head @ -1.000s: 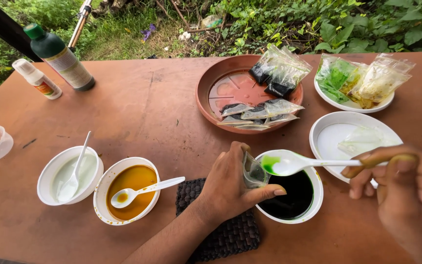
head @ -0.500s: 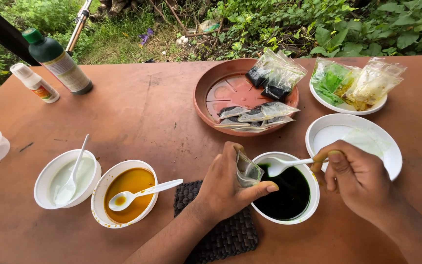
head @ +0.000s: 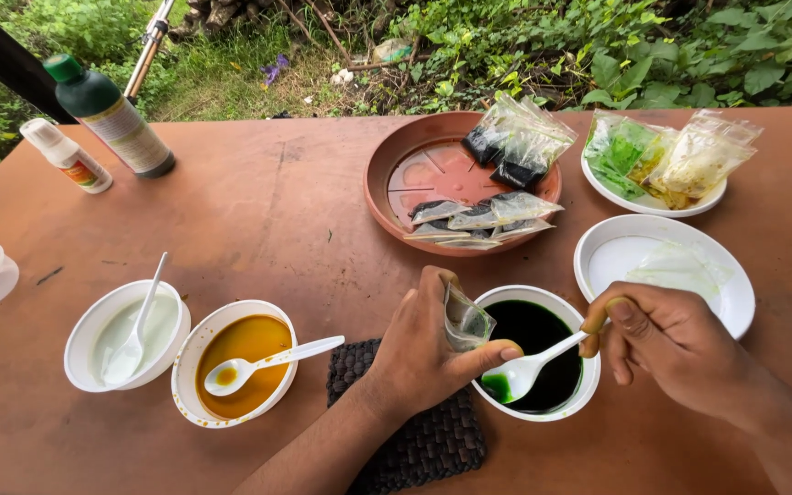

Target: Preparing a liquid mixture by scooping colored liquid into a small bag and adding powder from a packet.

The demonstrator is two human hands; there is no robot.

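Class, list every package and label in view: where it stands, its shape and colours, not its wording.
Green bottle, far left: green cap, pale label.
Small white bottle beside it: orange-red label.
Clear sachets, dark contents, on brown tray.
Clear packets, green and yellow contents, far-right plate.
Small clear sachet in left hand.

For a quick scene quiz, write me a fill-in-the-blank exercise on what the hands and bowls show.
1. The right hand holds a white ____ dipped in the bowl of dark green liquid.
2. The left hand pinches a small clear ____ over that bowl.
3. The bowl of orange liquid sits ____ the bowl of white liquid and the woven mat.

Missing words: spoon; packet; between
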